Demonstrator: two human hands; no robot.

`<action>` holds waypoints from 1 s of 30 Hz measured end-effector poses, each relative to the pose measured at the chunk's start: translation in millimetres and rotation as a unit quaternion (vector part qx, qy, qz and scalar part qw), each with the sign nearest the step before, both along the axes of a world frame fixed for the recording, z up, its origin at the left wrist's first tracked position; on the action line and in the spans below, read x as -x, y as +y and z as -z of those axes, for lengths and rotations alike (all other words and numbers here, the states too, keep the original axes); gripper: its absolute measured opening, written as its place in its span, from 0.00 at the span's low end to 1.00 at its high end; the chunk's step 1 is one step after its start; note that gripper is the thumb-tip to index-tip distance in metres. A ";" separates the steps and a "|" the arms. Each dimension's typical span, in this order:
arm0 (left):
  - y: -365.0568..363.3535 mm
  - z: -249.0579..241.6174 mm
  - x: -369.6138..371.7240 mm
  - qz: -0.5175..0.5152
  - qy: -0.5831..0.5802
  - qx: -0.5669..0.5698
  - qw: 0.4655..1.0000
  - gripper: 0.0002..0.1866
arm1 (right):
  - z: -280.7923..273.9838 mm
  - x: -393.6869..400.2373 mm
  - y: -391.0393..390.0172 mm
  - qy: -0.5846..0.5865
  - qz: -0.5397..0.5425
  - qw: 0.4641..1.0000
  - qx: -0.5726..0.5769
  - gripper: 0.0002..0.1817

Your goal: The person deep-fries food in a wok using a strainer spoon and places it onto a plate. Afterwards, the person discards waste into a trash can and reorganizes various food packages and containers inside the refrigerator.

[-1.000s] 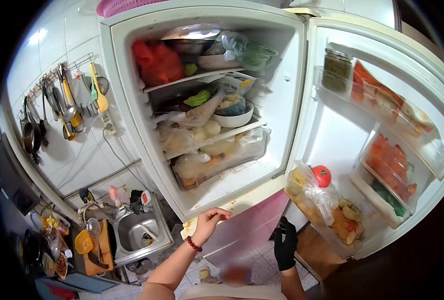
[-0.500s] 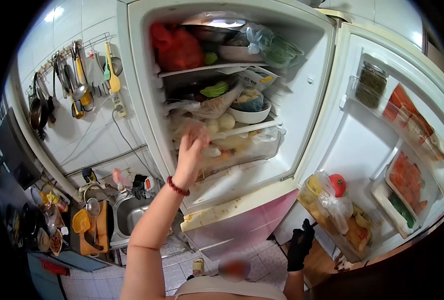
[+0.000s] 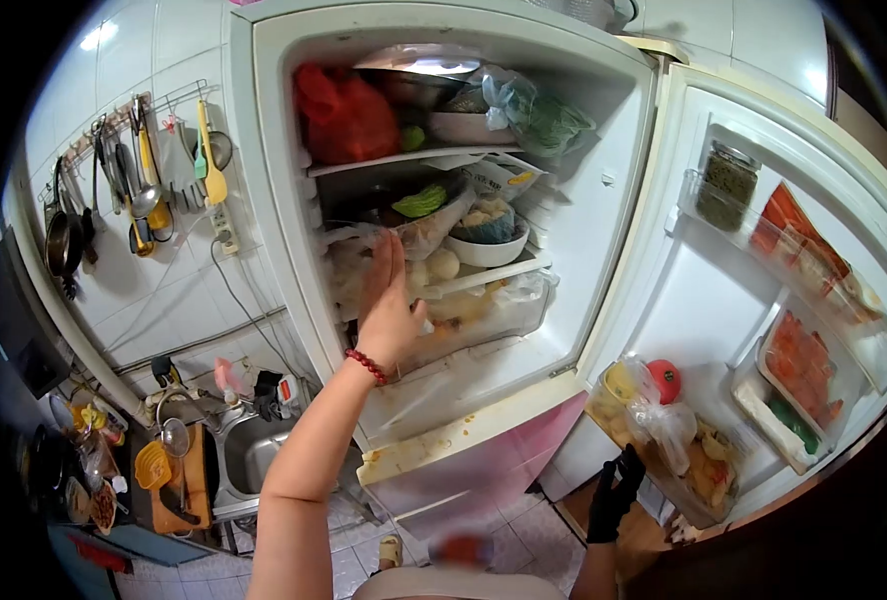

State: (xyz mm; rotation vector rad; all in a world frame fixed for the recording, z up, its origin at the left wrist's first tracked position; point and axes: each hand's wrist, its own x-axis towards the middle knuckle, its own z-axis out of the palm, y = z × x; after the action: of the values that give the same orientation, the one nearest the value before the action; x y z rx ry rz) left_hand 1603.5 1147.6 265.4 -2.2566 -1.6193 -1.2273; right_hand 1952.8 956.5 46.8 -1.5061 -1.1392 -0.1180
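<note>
In the middle of the frame, inside the open fridge (image 3: pixel 604 180), the left hand (image 3: pixel 389 300) is up at the second shelf, palm facing in, fingers straight and held close together, with the tips on a clear plastic bag (image 3: pixel 404 235) of food. It's not really gripping anything yet as far as I can tell, more like pressing or feeling the bag. The thumb side is hidden, so can't say if it's hooked under.

The right hand (image 3: pixel 612 495), in a black glove, hangs down at the lower right of the frame near the bottom of the fridge door (image 3: pixel 764 300). Its fingers look loosely curled and it's holding nothing.

To do this bit well, I'd say get the fingers around the bag's bunched top rather than shoving the flat side. That shelf is crammed: there's a white bowl (image 3: pixel 489 245) just to the right and round pale things (image 3: pixel 439 265) right below, so pulling straight out toward you is probably safer than dragging sideways.

The bag lies slumped on the shelf, its long axis running roughly left to right across the frame, tilted up toward the right. Its twisted end seems to point to the upper right, toward the green item (image 3: pixel 422 200).
</note>
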 end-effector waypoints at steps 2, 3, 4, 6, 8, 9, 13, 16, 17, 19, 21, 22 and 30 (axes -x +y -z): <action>1.7 1.7 -0.4 0.004 -0.002 -0.002 1.000 0.50 | -1.7 -0.4 -1.2 0.004 -0.004 1.000 -0.001 0.20; 2.4 2.8 -0.9 0.006 -0.005 -0.002 1.000 0.50 | -3.8 1.1 -1.9 0.007 -0.001 1.000 0.003 0.19; 2.9 3.7 -1.2 0.009 -0.008 -0.001 1.000 0.50 | -5.0 2.0 -2.6 0.011 0.000 1.000 0.007 0.18; 4.6 3.8 -0.9 0.011 -0.003 -0.006 1.000 0.51 | -5.2 0.5 -2.1 0.018 -0.001 1.000 -0.004 0.19; 5.1 3.3 -3.6 0.017 -0.027 -0.026 0.999 0.49 | -6.5 -1.0 -1.3 0.024 -0.004 1.000 -0.012 0.19; 4.6 3.0 -5.5 0.022 -0.053 -0.044 0.997 0.47 | -7.9 -0.9 -1.8 0.025 -0.006 1.000 -0.014 0.19; 17.2 8.7 -5.2 0.111 -0.385 0.006 0.916 0.34 | -12.2 -0.1 -2.2 0.020 -0.006 1.000 -0.020 0.18; 21.3 -6.1 -3.8 0.249 -0.667 0.151 0.685 0.21 | -11.4 -1.4 -0.8 0.038 -0.016 0.999 -0.016 0.18; 23.8 -11.3 -0.9 0.273 -0.699 0.205 0.629 0.21 | -10.1 -2.1 -1.1 0.050 -0.016 0.999 -0.004 0.18; 39.6 -18.9 7.6 0.290 -0.727 0.248 0.570 0.22 | -8.6 -3.1 -0.7 0.073 -0.017 0.997 0.018 0.18; 47.4 -24.6 7.3 0.329 -0.724 0.250 0.552 0.25 | -15.4 1.4 -1.9 0.097 -0.015 0.995 0.026 0.17; 49.9 -26.0 7.0 0.322 -0.735 0.254 0.539 0.25 | -17.5 2.6 -1.9 0.109 -0.014 0.994 0.029 0.17; 53.1 -41.8 -15.6 0.280 -0.794 0.191 0.505 0.21 | -8.9 -2.9 2.0 0.061 -0.012 0.998 0.014 0.17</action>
State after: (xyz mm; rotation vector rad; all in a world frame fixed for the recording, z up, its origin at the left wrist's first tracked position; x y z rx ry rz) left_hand 1619.1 1200.8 307.2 -1.2847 -1.0788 -4.2389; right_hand 1955.7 958.5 55.8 -1.5035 -1.0655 0.0066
